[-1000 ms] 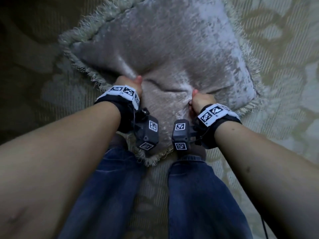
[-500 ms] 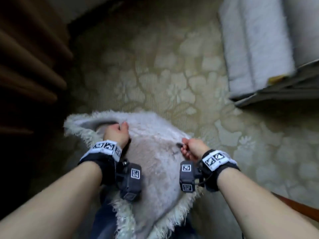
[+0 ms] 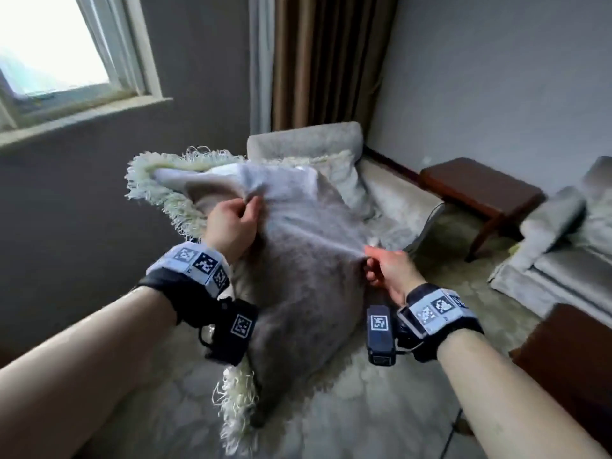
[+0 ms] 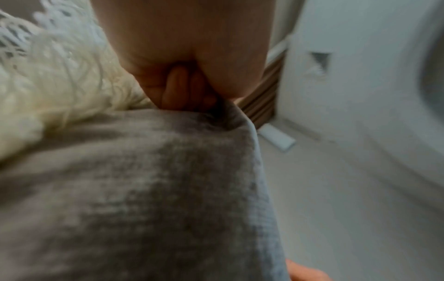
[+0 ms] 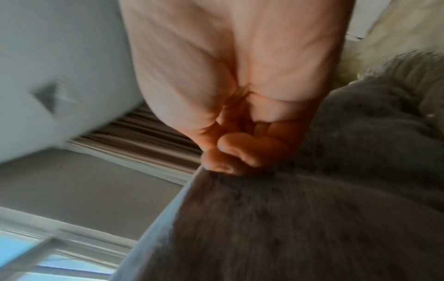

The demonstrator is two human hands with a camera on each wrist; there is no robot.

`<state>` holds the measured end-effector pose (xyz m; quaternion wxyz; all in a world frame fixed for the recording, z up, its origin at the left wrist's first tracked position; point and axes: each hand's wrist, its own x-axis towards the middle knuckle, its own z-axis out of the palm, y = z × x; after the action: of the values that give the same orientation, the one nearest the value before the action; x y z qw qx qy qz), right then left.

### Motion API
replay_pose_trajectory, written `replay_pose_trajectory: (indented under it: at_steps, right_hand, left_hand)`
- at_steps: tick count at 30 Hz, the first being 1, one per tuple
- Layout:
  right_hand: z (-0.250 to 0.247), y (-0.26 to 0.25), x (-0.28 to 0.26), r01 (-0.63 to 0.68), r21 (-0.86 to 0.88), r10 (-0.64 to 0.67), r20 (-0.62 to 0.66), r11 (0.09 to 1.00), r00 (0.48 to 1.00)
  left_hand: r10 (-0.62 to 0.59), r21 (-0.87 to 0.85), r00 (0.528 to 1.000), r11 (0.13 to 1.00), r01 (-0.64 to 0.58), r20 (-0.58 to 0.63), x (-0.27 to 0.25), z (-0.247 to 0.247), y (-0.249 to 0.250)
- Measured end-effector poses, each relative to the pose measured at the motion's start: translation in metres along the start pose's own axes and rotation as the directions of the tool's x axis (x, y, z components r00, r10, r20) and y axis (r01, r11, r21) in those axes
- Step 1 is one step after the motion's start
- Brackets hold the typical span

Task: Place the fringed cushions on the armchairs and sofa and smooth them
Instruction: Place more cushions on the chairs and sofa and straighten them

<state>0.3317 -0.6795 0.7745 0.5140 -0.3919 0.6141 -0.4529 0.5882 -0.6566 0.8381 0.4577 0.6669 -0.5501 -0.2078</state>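
Fringed cushion (image 3: 298, 276) held in air before armchair (image 3: 381, 200); left hand (image 3: 231, 223) and right hand (image 3: 387, 270) each pinch its fabric. Best: carry level, lower against backrest, release, then smooth.

The head view is taken from above and behind both forearms, directed forward and down across the room toward the armchair (image 3: 334, 167) and the curtain (image 3: 318, 58). The left wrist view is set close beneath the left hand (image 4: 192, 62), directed along it onto the cushion (image 4: 144, 190). The right wrist view is set equally close under the right hand (image 5: 230, 85) (rolled, so that the window frame (image 5: 60, 245) appears low). The grey cushion fabric and the striped curtain are shared by all three views.
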Motion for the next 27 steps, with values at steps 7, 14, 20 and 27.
replay_pose_trajectory:
  at_steps: [7, 14, 20, 27]
  right_hand:
    - [-0.149, -0.143, 0.043, 0.332, 0.258, -0.23, -0.358, 0.907, 0.905]
    - [-0.122, -0.088, 0.054, 0.104, 0.19, -0.123, 0.087, 0.976, 0.989]
    - [-0.141, 0.043, 0.223, -0.098, 0.134, 0.097, 0.016, 0.986, 0.995]
    - [-0.26, 0.001, 0.29, -0.012, 0.135, 0.062, -0.366, 0.991, 0.928]
  left_hand:
    - [0.305, -0.075, 0.938, 0.944, -0.32, -0.164, 0.027, -0.003, 0.156]
    - [0.152, -0.053, 0.988, 0.987, -0.154, -0.03, 0.036, 0.047, 0.121]
    - [-0.194, 0.084, 0.981, 0.977, 0.195, -0.022, 0.07, 0.118, 0.075]
    - [-0.195, 0.035, 0.975, 0.981, 0.192, 0.107, 0.163, 0.273, 0.099]
